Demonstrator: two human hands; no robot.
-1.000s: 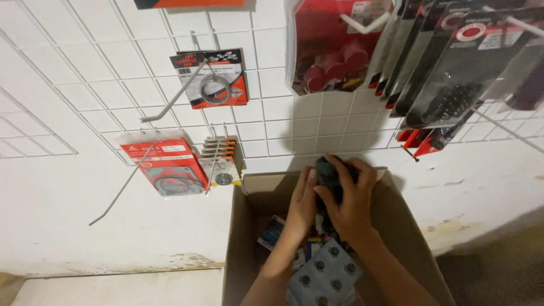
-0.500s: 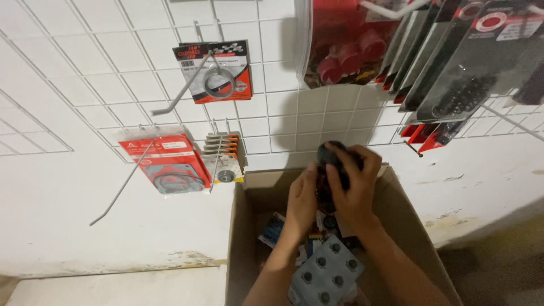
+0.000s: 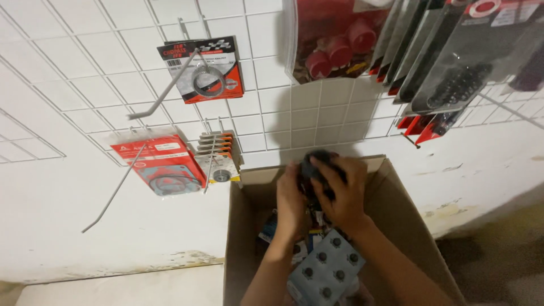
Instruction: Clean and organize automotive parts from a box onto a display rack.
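Presently: left hand (image 3: 292, 201) and right hand (image 3: 340, 192), fingers curled together around one dark packaged part (image 3: 317, 164), above open cardboard box (image 3: 243, 226) below white wire grid (image 3: 113, 73).

1. Two hands, left hand (image 3: 292, 198) and right hand (image 3: 340, 190), are sharing one dark packet (image 3: 317, 164).
2. One cardboard box (image 3: 408, 221) is sitting open.
3. Two red carded packs, upper (image 3: 207, 71) and lower (image 3: 161, 170), are hanging on one wire grid (image 3: 85, 62).
4. One blister sheet (image 3: 328, 269) is showing six dark studs.
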